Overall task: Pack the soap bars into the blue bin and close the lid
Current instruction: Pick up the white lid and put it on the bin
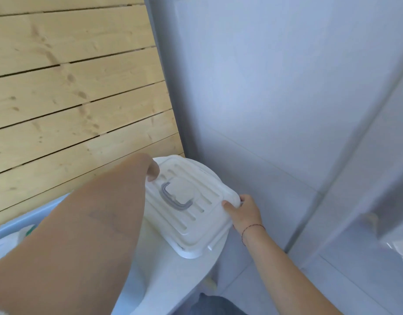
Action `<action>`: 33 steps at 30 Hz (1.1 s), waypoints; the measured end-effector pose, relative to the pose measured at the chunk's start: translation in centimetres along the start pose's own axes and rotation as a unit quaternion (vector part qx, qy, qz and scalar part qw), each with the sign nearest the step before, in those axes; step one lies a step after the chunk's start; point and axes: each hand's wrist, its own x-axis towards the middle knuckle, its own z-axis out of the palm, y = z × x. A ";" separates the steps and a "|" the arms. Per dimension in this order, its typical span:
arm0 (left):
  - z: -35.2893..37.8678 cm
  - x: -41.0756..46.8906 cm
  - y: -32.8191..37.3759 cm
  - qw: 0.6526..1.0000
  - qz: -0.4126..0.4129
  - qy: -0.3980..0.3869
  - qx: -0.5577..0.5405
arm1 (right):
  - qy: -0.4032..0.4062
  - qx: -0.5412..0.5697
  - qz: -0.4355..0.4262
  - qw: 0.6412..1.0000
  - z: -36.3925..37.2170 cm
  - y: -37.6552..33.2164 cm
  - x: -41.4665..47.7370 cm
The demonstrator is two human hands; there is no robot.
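White lid (191, 210), no legible writing, gripped by left hand (150, 169) and right hand (243, 212).

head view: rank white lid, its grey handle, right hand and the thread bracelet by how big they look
1. white lid, clearly largest.
2. right hand, gripping the lid's right edge.
3. grey handle and thread bracelet: both thin and similar in length, so I won't rank them.
The left hand holds the lid's far edge.

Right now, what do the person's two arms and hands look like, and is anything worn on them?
Both forearms are bare, with no sleeves showing. The right hand has a thin dark red string bracelet around the wrist. The left hand wears no ring or watch that I can see. No gloves.
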 end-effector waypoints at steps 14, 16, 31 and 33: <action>-6.3 -6.3 -5.6 0.935 0.098 0.213 -0.265 | 0.168 0.177 -0.070 0.967 -4.4 -8.7 0.4; -6.9 -10.0 -9.9 0.904 0.070 0.315 -0.281 | 0.107 0.204 -0.080 0.970 -3.6 -11.7 -1.5; 22.9 -26.3 -29.4 0.777 -0.131 0.311 -0.531 | -0.275 0.007 -0.153 0.949 13.9 -16.3 -14.0; 24.4 -26.0 -28.5 0.786 -0.137 0.296 -0.526 | -0.269 -0.034 -0.167 0.948 14.1 -16.4 -14.1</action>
